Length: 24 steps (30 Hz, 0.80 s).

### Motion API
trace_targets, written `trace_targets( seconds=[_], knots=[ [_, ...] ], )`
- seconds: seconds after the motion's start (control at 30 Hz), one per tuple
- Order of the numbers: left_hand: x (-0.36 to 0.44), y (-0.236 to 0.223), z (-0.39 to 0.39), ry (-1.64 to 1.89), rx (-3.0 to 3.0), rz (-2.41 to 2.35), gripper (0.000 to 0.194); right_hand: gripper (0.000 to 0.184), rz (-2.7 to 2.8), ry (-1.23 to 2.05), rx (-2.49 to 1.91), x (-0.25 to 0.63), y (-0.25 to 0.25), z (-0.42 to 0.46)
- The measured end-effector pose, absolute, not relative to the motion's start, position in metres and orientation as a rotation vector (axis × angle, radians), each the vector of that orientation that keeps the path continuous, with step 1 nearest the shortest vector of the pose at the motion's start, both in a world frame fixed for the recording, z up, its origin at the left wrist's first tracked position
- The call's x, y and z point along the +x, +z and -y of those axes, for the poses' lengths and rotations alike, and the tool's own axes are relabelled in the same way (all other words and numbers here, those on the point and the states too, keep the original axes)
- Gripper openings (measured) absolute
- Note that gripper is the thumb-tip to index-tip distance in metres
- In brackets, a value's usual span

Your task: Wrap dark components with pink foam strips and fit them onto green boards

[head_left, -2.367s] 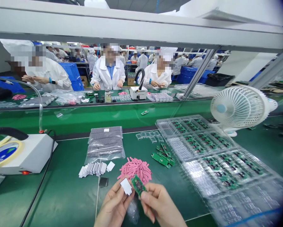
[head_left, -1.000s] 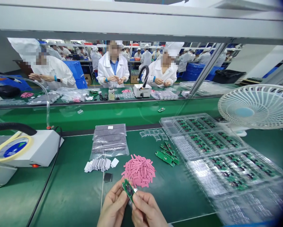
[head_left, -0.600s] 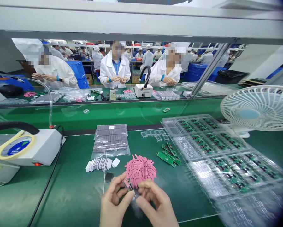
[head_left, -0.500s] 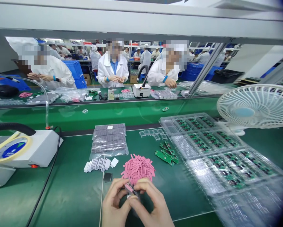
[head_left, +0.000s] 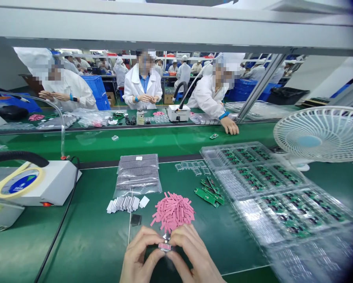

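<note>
Low in the middle of the view, my left hand (head_left: 141,255) and my right hand (head_left: 191,251) meet at the fingertips. Both pinch a small part with a pink strip (head_left: 165,247), and a bit of silvery film stands up from it. The fingers hide most of the part, so I cannot tell if it is a circuit board. Just beyond my hands lies a loose pile of pink foam strips (head_left: 173,211). To its left are a row of white pads (head_left: 123,203) and a small black square (head_left: 135,219).
Clear trays of green circuit boards (head_left: 270,188) fill the bench's right side, with loose boards (head_left: 208,196) beside them. A bag of grey strips (head_left: 137,177), a white tape machine (head_left: 31,184) and a fan (head_left: 318,133) stand nearby. A co-worker's hand (head_left: 229,125) rests across the bench.
My hands have come together from holding a green board and a white pad apart. They now pinch the pink-stripped part. The co-worker opposite has leaned forward and put a hand on the bench edge.
</note>
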<state>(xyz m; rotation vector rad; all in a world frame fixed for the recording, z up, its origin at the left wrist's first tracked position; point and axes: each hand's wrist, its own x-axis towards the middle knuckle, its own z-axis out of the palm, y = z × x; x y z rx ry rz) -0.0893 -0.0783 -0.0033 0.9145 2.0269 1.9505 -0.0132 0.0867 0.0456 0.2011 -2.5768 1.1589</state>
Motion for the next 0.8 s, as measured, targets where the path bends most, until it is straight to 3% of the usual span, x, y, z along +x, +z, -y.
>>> trace_targets(
  seconds=[0.33, 0.47, 0.8],
  knots=[
    [-0.097, 0.018, 0.071, 1.944, 1.2, -2.153, 0.024, 0.005, 2.463, 1.679, 0.038, -0.019, 0.051, -0.093],
    [-0.1, 0.025, 0.073, 1.759, 1.297, -2.182, 0.026, 0.004, 2.539, 1.582, 0.084, -0.017, 0.051, -0.096],
    [-0.12, 0.032, 0.054, 1.407, 1.4, -2.258, 0.009, 0.002, 2.401, 1.054, 0.359, -0.036, 0.028, -0.116]
  ],
)
